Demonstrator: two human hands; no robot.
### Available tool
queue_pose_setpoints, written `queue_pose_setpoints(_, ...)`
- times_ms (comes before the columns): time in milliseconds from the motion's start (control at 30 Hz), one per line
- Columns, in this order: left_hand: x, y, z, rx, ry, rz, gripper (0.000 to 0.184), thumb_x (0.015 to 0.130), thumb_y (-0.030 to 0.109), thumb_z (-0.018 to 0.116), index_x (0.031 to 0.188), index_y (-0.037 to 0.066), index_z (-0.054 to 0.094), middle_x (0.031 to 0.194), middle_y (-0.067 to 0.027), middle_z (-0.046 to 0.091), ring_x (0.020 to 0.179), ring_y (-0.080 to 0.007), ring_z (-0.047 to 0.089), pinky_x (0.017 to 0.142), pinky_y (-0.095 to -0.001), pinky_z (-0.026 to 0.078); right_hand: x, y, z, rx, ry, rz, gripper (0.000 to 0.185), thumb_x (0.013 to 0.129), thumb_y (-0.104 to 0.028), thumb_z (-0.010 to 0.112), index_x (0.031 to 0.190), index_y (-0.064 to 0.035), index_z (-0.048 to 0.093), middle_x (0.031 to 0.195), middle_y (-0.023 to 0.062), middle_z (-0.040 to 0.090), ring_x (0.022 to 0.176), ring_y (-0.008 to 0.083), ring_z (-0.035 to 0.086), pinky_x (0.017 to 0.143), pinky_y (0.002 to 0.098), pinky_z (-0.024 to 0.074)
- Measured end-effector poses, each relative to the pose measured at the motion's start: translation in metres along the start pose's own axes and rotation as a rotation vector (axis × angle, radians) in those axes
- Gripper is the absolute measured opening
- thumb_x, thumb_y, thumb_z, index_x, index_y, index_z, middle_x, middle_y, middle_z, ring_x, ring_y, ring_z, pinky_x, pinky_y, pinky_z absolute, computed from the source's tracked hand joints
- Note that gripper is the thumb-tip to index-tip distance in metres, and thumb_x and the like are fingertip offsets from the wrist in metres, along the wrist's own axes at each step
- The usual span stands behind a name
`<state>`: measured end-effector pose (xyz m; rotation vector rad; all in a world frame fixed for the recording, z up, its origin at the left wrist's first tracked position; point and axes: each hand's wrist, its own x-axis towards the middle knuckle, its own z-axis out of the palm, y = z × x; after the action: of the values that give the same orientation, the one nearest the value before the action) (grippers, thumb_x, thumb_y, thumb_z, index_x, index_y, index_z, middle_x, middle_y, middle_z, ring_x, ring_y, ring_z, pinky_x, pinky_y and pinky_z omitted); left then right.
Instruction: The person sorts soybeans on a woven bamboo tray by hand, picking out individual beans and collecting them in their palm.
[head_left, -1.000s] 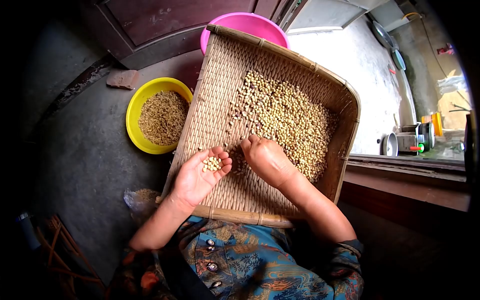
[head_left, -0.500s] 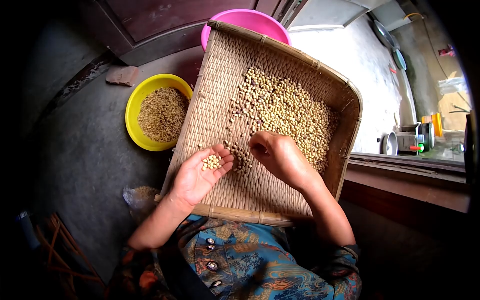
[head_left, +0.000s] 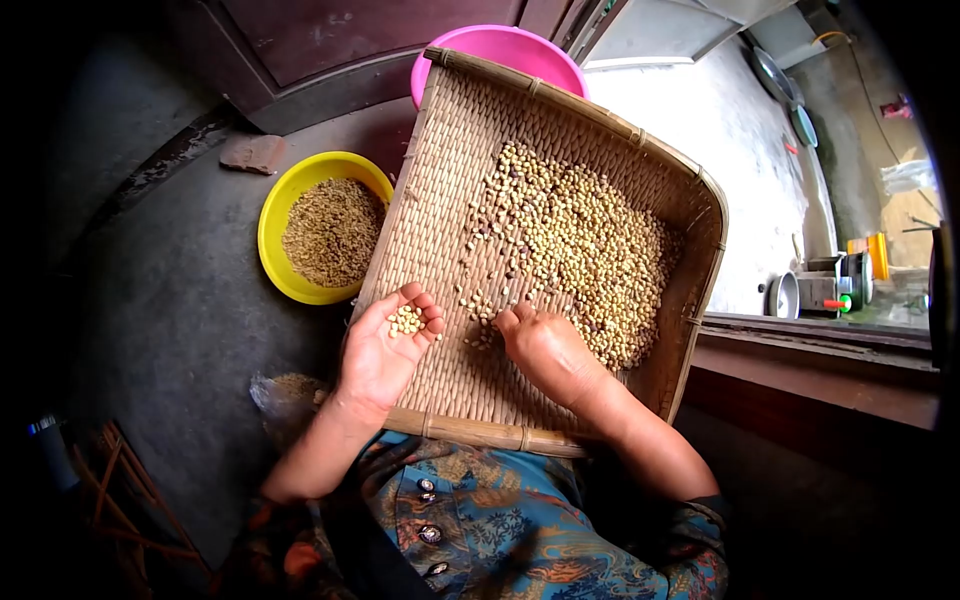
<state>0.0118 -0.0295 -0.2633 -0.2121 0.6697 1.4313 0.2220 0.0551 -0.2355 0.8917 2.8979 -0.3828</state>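
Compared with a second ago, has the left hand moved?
Yes: the left hand has shifted leftward, closer to the yellow bowl, which stays put.

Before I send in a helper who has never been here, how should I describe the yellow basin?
Find the big woven tray mid-view. Just left of it, on the grey floor, is a round yellow basin holding small tan pieces. Its bright yellow sets it apart from the pink basin behind the tray's far edge.

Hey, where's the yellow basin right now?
In the head view, the yellow basin sits on the floor, left of the woven tray, with the brick near its upper-left rim.
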Motion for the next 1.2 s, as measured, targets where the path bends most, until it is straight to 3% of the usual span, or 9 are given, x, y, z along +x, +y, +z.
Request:
queue_pose_setpoints(100,-0.001,-0.001,0.001,0.012,-0.001,-0.013,0.021,0.097,0.015,0.049,0.109,-0.001,0.055,0.1,-0.0124,0.061,0.095,-0.0251,0.059,0.086,-0.0383,0.051,0.003,0.001,-0.012,0.054,-0.099,0.116,0.011,0.077,0.001,0.052,0.087,0.0017,0.056,0.077,0.0194,0.063,0.063,0.031,0.066,0.053,0.0385,0.054)
queue_pose_setpoints(333,-0.003,-0.003,0.007,0.052,-0.002,-0.062,0.023,0.096,0.015,0.049,0.111,-0.002,0.055,0.103,-0.0139,0.06,0.097,-0.0263,0.059,0.089,-0.039,0.05,0.005,0.01,-0.001,0.141,0.042,0.084,0.01,0.075,0.0,0.052,0.083,0.0044,0.056,0.07,0.0235,0.063,0.062,0.0359,0.065,0.057,0.0447,0.0537)
queue_pose_setpoints(433,-0.001,-0.003,0.002,0.032,-0.044,-0.083,0.024,0.097,0.015,0.049,0.112,-0.003,0.055,0.105,-0.0142,0.06,0.099,-0.0269,0.059,0.09,-0.0398,0.05,0.008,0.012,-0.017,0.204,-0.076,0.199,0.01,0.078,0.0,0.055,0.086,0.0045,0.058,0.073,0.0217,0.065,0.066,0.0336,0.067,0.059,0.0411,0.0541)
queue_pose_setpoints(567,-0.003,-0.005,0.005,0.078,-0.059,-0.097,0.025,0.097,0.015,0.047,0.113,-0.003,0.054,0.107,-0.0152,0.06,0.104,-0.0285,0.059,0.093,-0.0411,0.05,0.011,0.0,-0.06,0.753,-0.119,0.298,0.019,0.083,-0.009,0.069,0.098,0.0019,0.064,0.082,0.0139,0.067,0.074,0.0156,0.065,0.067,0.0311,0.0536)
queue_pose_setpoints(667,-0.003,-0.006,0.011,0.061,-0.059,-0.124,0.025,0.098,0.015,0.047,0.113,-0.003,0.054,0.108,-0.016,0.06,0.107,-0.029,0.058,0.095,-0.0414,0.05,0.014,-0.002,-0.065,0.855,0.096,0.16,0.016,0.087,-0.01,0.068,0.096,0.0024,0.064,0.082,0.0128,0.067,0.075,0.0162,0.066,0.068,0.0315,0.0537)
queue_pose_setpoints(800,-0.002,-0.002,0.009,-0.016,-0.032,-0.138,0.024,0.098,0.015,0.046,0.112,-0.003,0.054,0.108,-0.0162,0.061,0.105,-0.0289,0.059,0.094,-0.0412,0.05,0.019,0.007,-0.029,0.383,0.081,0.052,0.007,0.085,-0.002,0.057,0.082,0.0015,0.062,0.077,0.0157,0.065,0.064,0.0281,0.066,0.061,0.0379,0.0556)
queue_pose_setpoints(833,-0.001,-0.002,0.006,-0.027,-0.035,-0.13,0.024,0.098,0.015,0.046,0.112,-0.003,0.054,0.107,-0.0161,0.061,0.104,-0.0288,0.06,0.094,-0.0412,0.051,0.02,0.002,-0.018,0.322,0.138,0.026,0.008,0.081,0.0,0.055,0.076,0.0001,0.061,0.075,0.0157,0.064,0.064,0.0273,0.067,0.059,0.0394,0.0565)
queue_pose_setpoints(933,0.001,-0.001,0.003,-0.059,-0.045,-0.1,0.023,0.098,0.015,0.046,0.11,-0.002,0.055,0.106,-0.0156,0.061,0.101,-0.0282,0.06,0.092,-0.0406,0.051,0.024,-0.01,-0.015,0.053,0.017,0.019,0.006,0.077,-0.002,0.055,0.081,0.0006,0.06,0.079,0.0178,0.065,0.067,0.0276,0.068,0.057,0.037,0.0558)
queue_pose_setpoints(1200,0.004,0.005,-0.003,-0.095,-0.034,-0.021,0.021,0.097,0.014,0.048,0.109,-0.002,0.056,0.102,-0.0148,0.061,0.099,-0.0271,0.059,0.089,-0.0402,0.051,0.021,-0.02,0.0,-0.033,-0.017,0.02,0.009,0.08,-0.004,0.054,0.088,0.0007,0.054,0.079,0.0166,0.059,0.063,0.0308,0.063,0.054,0.0392,0.0524)
